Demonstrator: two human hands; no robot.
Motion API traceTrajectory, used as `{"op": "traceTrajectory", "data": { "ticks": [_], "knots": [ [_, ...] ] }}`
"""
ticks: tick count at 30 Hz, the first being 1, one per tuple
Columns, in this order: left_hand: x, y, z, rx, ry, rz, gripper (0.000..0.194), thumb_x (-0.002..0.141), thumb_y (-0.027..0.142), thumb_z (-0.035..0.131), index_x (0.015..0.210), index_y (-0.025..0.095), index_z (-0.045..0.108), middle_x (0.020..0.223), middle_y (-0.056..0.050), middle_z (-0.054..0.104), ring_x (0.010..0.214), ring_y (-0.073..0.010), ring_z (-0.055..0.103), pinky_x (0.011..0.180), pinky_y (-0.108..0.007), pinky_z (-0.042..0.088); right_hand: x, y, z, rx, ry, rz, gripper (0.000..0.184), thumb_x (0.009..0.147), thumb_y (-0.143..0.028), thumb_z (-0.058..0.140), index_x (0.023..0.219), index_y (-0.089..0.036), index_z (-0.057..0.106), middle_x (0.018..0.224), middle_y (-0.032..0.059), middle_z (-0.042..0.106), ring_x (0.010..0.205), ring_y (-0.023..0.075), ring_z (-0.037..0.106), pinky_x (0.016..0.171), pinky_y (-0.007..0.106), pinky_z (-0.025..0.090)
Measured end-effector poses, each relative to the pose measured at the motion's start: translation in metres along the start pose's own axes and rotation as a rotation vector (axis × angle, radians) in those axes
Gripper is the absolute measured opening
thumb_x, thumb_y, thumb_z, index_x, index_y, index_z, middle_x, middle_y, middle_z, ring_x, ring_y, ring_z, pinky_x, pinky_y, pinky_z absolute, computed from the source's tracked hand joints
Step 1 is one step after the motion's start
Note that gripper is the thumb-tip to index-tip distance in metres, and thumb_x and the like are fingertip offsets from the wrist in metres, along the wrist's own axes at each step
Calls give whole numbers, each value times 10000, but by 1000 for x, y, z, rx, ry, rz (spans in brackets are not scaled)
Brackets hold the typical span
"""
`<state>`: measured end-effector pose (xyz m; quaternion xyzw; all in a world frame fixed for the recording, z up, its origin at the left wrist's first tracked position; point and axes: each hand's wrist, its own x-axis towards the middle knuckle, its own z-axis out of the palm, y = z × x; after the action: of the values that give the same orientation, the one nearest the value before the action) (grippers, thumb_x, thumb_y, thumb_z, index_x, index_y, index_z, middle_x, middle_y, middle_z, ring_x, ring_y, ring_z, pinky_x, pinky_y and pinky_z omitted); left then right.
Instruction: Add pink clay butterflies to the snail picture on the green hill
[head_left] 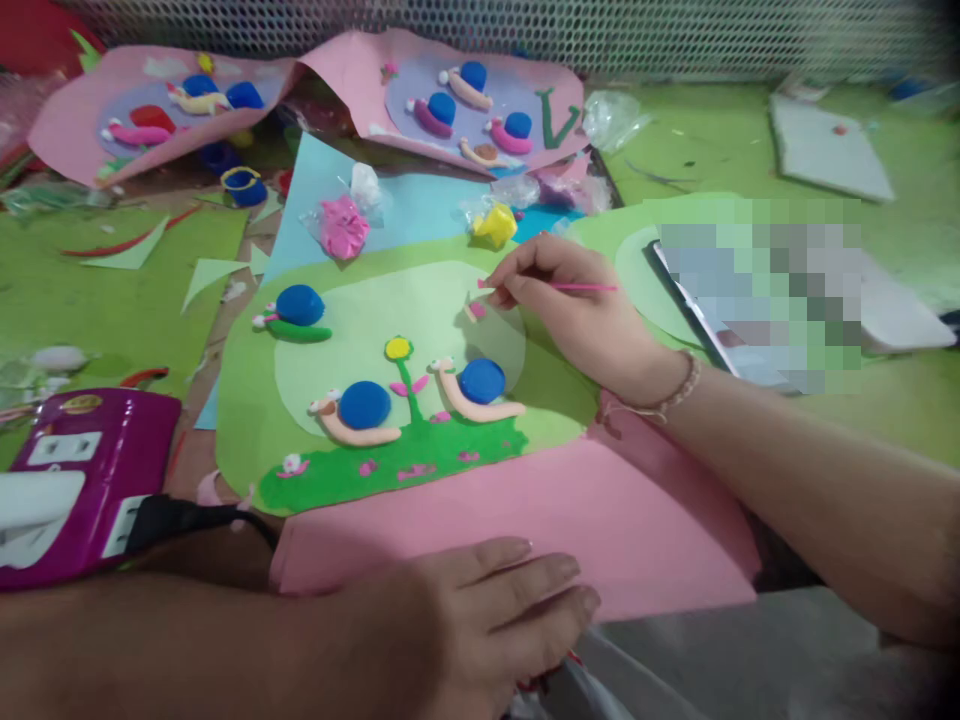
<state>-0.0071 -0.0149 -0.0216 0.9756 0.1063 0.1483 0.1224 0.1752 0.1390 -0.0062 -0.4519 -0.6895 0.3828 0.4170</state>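
Between the thumb and fingers of my right hand (pixel 551 290) is a thin pink stick (pixel 589 288). Its tip is just above a small pink-and-cream piece (pixel 476 312) on the green paper picture (pixel 247 390). Modelling-clay snails with blue shells decorate that picture: one with a green body (pixel 300 312) and two with peach bodies, a left one (pixel 364 408) and a right one (pixel 481 385). A yellow clay flower (pixel 399 350) stands between the peach snails. My left hand (pixel 502 620) lies flat, fingers extended, over the near edge of the pink paper (pixel 540 510).
Pink clay (pixel 343 228) and yellow clay (pixel 495 227) in plastic wrap lie behind the picture. Two snail pictures on pink paper, a left one (pixel 60 130) and a right one (pixel 337 75), lie at the back. A purple power strip (pixel 142 430) is at left, a phone (pixel 694 305) at right.
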Motion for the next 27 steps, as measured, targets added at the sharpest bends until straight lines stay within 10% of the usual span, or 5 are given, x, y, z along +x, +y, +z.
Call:
{"op": "traceTrajectory", "data": {
  "ticks": [27],
  "knots": [
    [2, -3, -8, 27, -59, 2, 389, 978, 203, 299, 1226, 192, 599, 1407, 51, 486, 1318, -156, 396, 1137, -291, 284, 4, 6, -1, -102, 21, 32, 192, 776, -25, 524, 763, -206, 461, 693, -16, 541, 608, 109, 580, 565, 277, 474]
  ]
}}
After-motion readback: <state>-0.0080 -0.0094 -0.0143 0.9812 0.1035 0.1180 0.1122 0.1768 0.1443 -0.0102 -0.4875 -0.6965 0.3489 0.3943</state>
